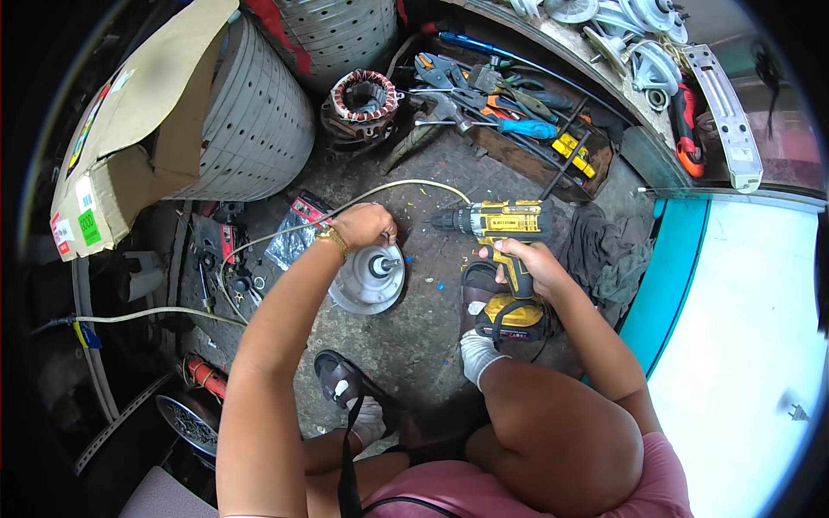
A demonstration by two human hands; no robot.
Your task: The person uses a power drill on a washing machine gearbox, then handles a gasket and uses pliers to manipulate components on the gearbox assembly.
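Right hand (528,262) wrapped firmly round the grip of a yellow-and-black cordless pistol drill (511,220), index finger forward near the trigger, apparently so it can be worked one-handed. Chuck points left; the grip leans, battery base near the right foot. Cannot tell if the base rests on anything.

Left hand (366,228) curled nearly shut, palm down, fingertips just above a silver round metal disc with a raised hub and dark central shaft (367,285). Cannot tell whether it pinches something small or touches the shaft. Disc lies flat, shaft up, mid-floor, ahead of the left foot, probably for easy reach and a clear view of the shaft.

Dark, stained floor (423,345) carries it all. Toward its far edge, a brown open tool tray (511,162) keeps the hand tools together, likely off the working patch; copper-wound ring-shaped stator (363,97) by the tray's left end. Thin pale cable (414,182) loops round beyond the left hand. Clear plastic bag (289,246) left of that hand.
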